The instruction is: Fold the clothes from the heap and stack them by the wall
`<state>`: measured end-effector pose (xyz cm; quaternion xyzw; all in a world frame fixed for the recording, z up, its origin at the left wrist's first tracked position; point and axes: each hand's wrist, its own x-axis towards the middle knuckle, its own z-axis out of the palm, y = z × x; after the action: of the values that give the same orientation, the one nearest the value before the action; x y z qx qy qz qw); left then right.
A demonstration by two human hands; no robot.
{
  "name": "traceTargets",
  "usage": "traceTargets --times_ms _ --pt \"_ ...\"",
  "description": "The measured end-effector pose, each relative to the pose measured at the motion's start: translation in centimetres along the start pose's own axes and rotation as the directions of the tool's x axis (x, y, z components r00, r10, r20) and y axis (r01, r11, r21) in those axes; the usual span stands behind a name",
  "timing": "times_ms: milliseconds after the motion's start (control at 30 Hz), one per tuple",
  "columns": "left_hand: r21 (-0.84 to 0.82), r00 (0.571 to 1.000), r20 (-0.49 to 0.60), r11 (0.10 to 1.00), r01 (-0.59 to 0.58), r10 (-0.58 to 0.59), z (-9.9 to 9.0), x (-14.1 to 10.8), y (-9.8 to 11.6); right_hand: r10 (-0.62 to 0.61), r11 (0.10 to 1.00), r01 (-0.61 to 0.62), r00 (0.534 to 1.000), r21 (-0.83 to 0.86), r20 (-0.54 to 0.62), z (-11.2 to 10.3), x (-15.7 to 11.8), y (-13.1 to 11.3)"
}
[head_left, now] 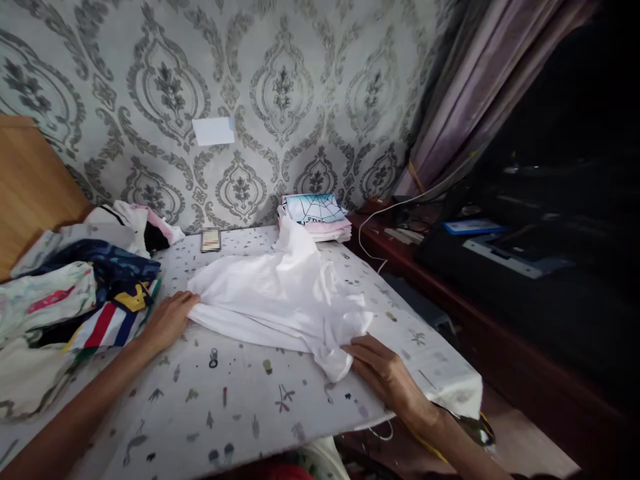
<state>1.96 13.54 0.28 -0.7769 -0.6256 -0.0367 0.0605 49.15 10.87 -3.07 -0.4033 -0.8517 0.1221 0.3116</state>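
Note:
A crumpled white garment (pixel 270 293) lies spread across the middle of the cloth-covered table (pixel 240 413); its exact kind does not show. My left hand (pixel 173 319) is closed on its left edge, with the fingertips pinching the fabric. At the lower right corner of the same cloth, my right hand (pixel 383 370) has its fingers closed together on the bunched fabric. The far part of the garment rises in a fold and touches a stack of folded clothes (pixel 317 217), topped by a light blue piece with a spider-web print.
A loose heap of clothes (pixel 110 267) fills the table's left side. Near the wall lies a small framed card (pixel 211 240). To the right stand a dark red ledge (pixel 450 293) with a white cable (pixel 367 240) and a purple curtain (pixel 450 100).

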Motion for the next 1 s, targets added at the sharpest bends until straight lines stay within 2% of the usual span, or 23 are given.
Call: traceTargets --times_ms 133,233,300,367,467,567,600,633,667,767,800,833,900,1000 --pt "-0.115 0.995 -0.071 0.992 0.057 -0.065 -0.6 -0.5 -1.2 0.063 0.998 -0.063 0.998 0.015 -0.019 -0.9 0.1 -1.1" --pt "-0.201 0.983 -0.164 0.978 0.052 -0.086 -1.2 -0.9 -2.1 0.065 0.997 -0.065 0.998 0.035 -0.020 -1.9 -0.2 -1.8" --pt "-0.238 0.977 -0.201 0.971 0.021 -0.070 -1.2 -1.5 -2.6 0.058 0.997 -0.061 0.997 0.051 0.043 -2.4 -1.0 -1.9" --pt "-0.264 0.983 -0.179 0.964 -0.005 -0.044 -1.1 -2.4 -3.2 0.056 0.996 -0.065 0.988 0.063 0.141 -2.8 -1.9 -2.1" --pt "-0.267 0.998 -0.059 0.964 -0.009 -0.007 -0.8 -3.6 -4.0 0.106 0.988 -0.138 0.938 0.074 0.329 -3.9 -2.5 -2.8" --pt "-0.217 1.000 0.016 0.976 0.015 -0.012 -1.0 -4.1 -4.3 0.185 0.961 -0.266 0.823 0.076 0.538 -5.6 -1.5 -4.2" --pt "-0.207 1.000 0.011 0.978 0.023 -0.022 -1.2 -4.0 -4.1 0.204 0.951 -0.301 0.785 0.073 0.585 -6.0 -0.9 -4.6" --pt "-0.207 0.999 -0.004 0.978 0.030 -0.031 -1.4 -3.8 -3.6 0.217 0.946 -0.318 0.773 0.068 0.596 -6.3 -0.3 -4.9" --pt "-0.221 0.999 -0.023 0.975 0.028 -0.034 -1.6 -3.6 -2.7 0.227 0.947 -0.316 0.789 0.060 0.571 -6.3 0.4 -5.0" --pt "-0.309 0.999 -0.026 0.950 -0.047 0.041 -2.3 -2.7 1.2 0.158 0.986 -0.165 0.930 -0.008 0.332 -5.0 2.0 -4.4" --pt "-0.336 0.995 -0.005 0.937 -0.093 0.097 -2.4 -2.5 2.7 0.106 0.994 -0.095 0.957 -0.051 0.270 -4.4 2.2 -4.0" --pt "-0.354 0.987 0.019 0.924 -0.145 0.162 -2.5 -2.3 4.2 0.057 0.995 -0.035 0.965 -0.090 0.257 -3.8 2.3 -3.6" --pt "-0.360 0.959 0.062 0.902 -0.236 0.276 -2.4 -1.9 6.5 0.029 0.988 0.019 0.949 -0.150 0.314 -3.1 1.9 -2.8" --pt "-0.313 0.931 0.122 0.903 -0.294 0.345 -1.8 -1.5 7.7 0.135 0.979 -0.060 0.909 -0.196 0.395 -3.6 0.3 -2.2"
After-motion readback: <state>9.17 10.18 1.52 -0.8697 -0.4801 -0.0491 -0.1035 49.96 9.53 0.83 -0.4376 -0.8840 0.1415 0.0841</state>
